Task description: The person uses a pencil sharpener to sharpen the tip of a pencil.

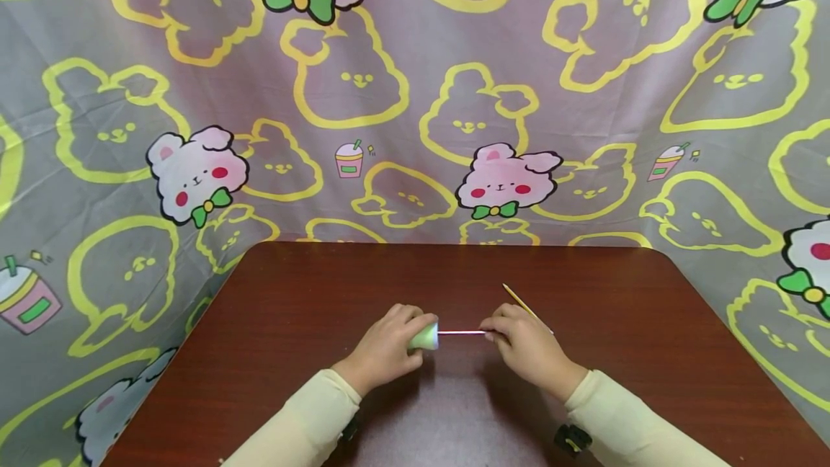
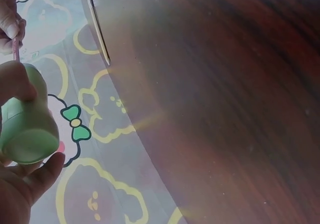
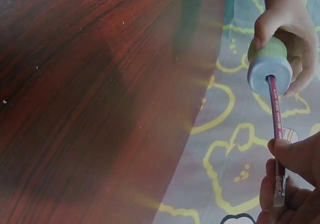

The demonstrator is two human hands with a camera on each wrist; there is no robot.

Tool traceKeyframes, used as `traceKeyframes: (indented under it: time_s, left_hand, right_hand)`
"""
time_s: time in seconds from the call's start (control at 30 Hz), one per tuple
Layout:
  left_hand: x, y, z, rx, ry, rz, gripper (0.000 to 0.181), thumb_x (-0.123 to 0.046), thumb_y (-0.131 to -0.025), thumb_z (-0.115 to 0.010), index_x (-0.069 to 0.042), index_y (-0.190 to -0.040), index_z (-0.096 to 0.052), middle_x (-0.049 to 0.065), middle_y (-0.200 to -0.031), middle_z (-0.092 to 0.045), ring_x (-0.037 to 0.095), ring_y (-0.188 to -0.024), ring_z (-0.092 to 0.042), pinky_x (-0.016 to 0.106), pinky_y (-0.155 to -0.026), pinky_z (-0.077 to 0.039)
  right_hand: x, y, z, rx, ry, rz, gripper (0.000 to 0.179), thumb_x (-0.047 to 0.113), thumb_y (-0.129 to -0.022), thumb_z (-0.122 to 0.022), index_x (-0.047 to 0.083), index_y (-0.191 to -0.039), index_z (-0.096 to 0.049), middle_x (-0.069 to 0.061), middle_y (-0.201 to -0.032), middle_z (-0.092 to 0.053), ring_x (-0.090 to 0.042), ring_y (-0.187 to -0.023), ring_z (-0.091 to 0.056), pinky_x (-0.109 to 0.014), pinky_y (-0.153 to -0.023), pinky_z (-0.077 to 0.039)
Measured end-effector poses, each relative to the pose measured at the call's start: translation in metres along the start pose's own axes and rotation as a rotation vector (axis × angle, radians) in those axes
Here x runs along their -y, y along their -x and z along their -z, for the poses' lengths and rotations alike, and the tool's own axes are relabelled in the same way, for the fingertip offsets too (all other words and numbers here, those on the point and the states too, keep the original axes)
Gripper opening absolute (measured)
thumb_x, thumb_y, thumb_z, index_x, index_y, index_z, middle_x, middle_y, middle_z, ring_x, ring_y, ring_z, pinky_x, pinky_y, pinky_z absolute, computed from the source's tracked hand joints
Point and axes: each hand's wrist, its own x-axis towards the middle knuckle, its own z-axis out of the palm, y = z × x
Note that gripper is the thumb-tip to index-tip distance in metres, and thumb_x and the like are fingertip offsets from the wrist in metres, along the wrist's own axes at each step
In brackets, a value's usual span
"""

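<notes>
My left hand [image 1: 384,349] grips a light green pencil sharpener [image 1: 424,337], with a pale end that faces right. In the right wrist view, a red pencil [image 3: 276,112] runs into the hole in the pale end of the sharpener [image 3: 270,73]. Near its eraser end, my right hand [image 1: 533,349] pinches the pencil between thumb and fingers. The left wrist view shows the rounded green base of the sharpener [image 2: 31,144] within the curl of the left hand. The pencil's tip is hidden inside. Both hands are over the middle of the table.
A yellow pencil [image 1: 521,301] lies on the dark brown table [image 1: 363,276], just beyond my right hand. Cloth [image 1: 415,42] printed with cartoon animals hangs behind and beside the table. Small pale specks [image 3: 37,67] dot the tabletop.
</notes>
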Motion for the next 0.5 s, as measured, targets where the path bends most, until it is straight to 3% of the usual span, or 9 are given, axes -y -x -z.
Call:
traceKeyframes:
  time_s: [0.17,0.5]
  left_hand:
    - [-0.0009,-0.0004,0.0019,-0.028,0.002,-0.030,0.054,-0.010,-0.061,-0.077,-0.013,-0.114,-0.066,0.002,-0.101,-0.061,0.019,-0.094,-0.057,0.032,-0.078,-0.052]
    - [-0.0020,0.0022,0.0017,-0.001,0.024,-0.050,0.053,-0.009,-0.063,-0.078,-0.012,-0.114,-0.067,0.003,-0.102,-0.063,0.019,-0.092,-0.058,0.031,-0.079,-0.051]
  right_hand:
    - [0.0011,0.0004,0.0005,-0.030,0.029,0.048,0.017,-0.001,-0.074,-0.077,0.012,-0.084,-0.075,0.008,-0.077,-0.059,-0.009,-0.073,-0.057,-0.026,-0.064,-0.048]
    - [-0.0004,-0.0003,0.0000,-0.068,0.069,0.136,0.019,-0.001,-0.069,-0.079,0.013,-0.081,-0.075,0.007,-0.075,-0.057,-0.010,-0.071,-0.056,-0.027,-0.062,-0.048]
